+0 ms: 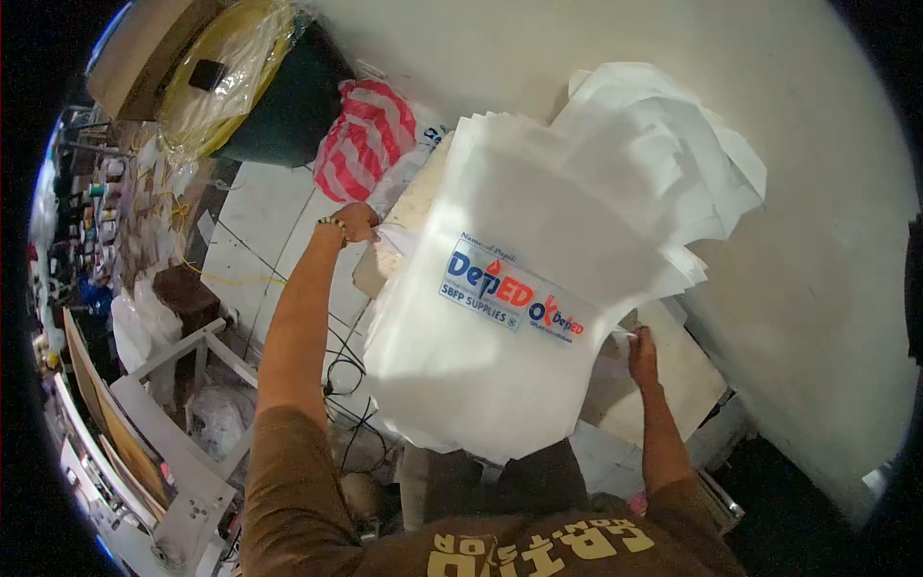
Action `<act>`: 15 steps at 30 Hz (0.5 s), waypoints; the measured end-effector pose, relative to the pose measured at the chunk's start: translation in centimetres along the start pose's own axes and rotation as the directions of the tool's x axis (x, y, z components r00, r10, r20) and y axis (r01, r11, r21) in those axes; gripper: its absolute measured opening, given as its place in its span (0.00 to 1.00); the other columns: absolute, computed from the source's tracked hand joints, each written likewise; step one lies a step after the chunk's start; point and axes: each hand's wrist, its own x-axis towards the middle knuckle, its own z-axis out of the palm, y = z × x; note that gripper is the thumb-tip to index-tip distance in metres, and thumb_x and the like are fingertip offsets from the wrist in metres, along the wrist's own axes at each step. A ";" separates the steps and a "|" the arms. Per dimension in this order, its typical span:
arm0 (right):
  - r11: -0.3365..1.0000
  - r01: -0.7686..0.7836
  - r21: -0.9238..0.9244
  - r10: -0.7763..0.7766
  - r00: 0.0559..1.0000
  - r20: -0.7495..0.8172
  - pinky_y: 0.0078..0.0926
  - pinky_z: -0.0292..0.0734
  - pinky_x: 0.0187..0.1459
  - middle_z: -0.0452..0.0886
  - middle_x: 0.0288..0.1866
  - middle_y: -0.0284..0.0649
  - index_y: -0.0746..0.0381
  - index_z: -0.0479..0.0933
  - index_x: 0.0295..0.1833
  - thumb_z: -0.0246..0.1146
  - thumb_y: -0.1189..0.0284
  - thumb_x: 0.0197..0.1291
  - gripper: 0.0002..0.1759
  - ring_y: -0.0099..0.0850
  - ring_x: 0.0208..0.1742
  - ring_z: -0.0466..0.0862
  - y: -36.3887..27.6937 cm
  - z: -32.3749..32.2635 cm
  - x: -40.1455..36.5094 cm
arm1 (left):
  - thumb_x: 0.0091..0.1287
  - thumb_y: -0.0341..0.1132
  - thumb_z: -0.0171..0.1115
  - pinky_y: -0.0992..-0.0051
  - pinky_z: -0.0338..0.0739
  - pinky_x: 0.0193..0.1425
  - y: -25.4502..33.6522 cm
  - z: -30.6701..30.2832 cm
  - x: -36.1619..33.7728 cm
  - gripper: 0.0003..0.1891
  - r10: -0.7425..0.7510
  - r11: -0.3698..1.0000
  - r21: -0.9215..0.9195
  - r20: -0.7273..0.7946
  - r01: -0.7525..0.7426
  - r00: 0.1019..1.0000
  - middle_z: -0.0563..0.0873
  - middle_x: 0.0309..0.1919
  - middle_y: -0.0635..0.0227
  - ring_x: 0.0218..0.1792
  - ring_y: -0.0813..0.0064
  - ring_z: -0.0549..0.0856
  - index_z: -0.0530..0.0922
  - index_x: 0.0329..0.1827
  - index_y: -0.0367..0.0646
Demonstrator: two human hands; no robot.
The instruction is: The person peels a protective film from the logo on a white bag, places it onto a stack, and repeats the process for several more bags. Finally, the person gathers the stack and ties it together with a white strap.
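Note:
A large stack of white sheets or bags (481,385), printed with blue and red lettering, fills the middle of the head view. My left hand (359,222), with a beaded bracelet at the wrist, is closed on the stack's left edge. At the right edge, my right hand (642,354) is closed on a thin white piece of it. More white sheets (654,144) lie folded over at the upper right. Beneath the stack, part of a pale board-like surface (663,370) shows.
A green bin (288,106) with yellow and clear plastic stands at the upper left, beside a red-and-white striped bag (365,139). A white frame (183,351) and black cables (348,385) lie lower left. The wall (817,192) rises at right.

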 end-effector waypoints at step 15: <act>0.654 -0.635 0.412 0.392 0.750 0.533 0.27 0.70 0.32 0.82 0.39 0.35 0.71 0.79 0.54 0.65 0.53 0.68 0.28 0.22 0.36 0.76 -2.4 -12.4 1.0 | 0.62 0.53 0.66 0.60 0.81 0.50 3.0 -11.5 -10.6 0.23 0.181 0.983 -0.007 -0.188 -0.185 0.965 0.90 0.38 0.55 0.43 0.54 0.88 0.87 0.44 0.41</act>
